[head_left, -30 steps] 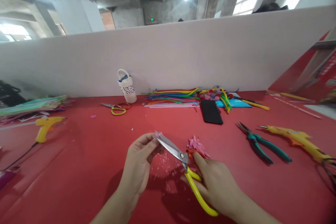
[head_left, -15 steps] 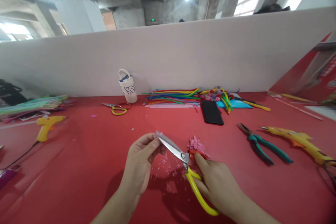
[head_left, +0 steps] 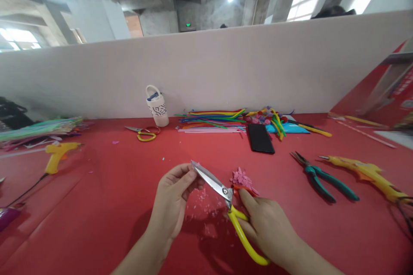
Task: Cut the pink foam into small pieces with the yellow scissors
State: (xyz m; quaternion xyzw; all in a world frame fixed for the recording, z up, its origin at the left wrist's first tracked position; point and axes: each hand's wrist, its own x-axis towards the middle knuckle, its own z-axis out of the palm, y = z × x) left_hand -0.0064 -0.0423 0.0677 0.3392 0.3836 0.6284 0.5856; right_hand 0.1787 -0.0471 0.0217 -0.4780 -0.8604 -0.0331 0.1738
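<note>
Between thumb and fingers, my left hand (head_left: 176, 193) pinches a small pink piece (head_left: 198, 164), mostly hidden behind the blade tips. Scissors (head_left: 213, 180) with one yellow and one red handle are gripped by my right hand (head_left: 269, 225). Their blades look nearly closed and point up and left, the tips beside my left fingertips. Behind the red handle lies a heap of pink cut pieces (head_left: 241, 177). Tiny pink scraps (head_left: 202, 200) are scattered on the red tabletop (head_left: 106, 197) below my hands.
Pliers (head_left: 318, 176) and a yellow glue gun (head_left: 368, 172) lie at the right. A black phone (head_left: 260, 138), coloured pipe cleaners (head_left: 209, 120) and a white cup (head_left: 158, 109) are at the back. Further left are other scissors (head_left: 145, 133) and a second glue gun (head_left: 60, 154).
The blade tips have shifted very slightly over the pink piece, and less of it shows. Both hands hold nearly the same place.
</note>
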